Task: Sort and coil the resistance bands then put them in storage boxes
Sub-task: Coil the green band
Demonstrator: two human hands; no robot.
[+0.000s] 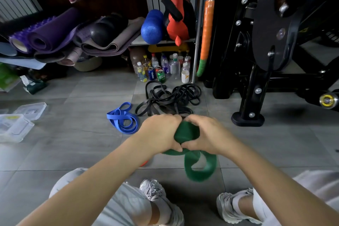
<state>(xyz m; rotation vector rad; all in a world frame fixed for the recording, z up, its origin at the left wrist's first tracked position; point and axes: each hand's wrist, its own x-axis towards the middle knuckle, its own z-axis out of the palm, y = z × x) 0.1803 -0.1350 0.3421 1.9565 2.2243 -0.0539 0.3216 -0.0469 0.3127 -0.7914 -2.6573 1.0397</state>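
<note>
The boxes [16, 126] are sitting far left on the floor, with the blue band [122, 118] lying just beyond my left hand [161, 132]. That hand is gripping the half-coiled green band [187, 132] above the floor, and my right hand [207, 134] is clasping its other side. I'm aiming to lay each wrap flat and snug while feeding in the dangling tail.

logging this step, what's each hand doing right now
Left hand: closed, fingers curled round the green band.
Right hand: closed on the same green band, coiling it with the left; a loose loop hangs below.
</note>
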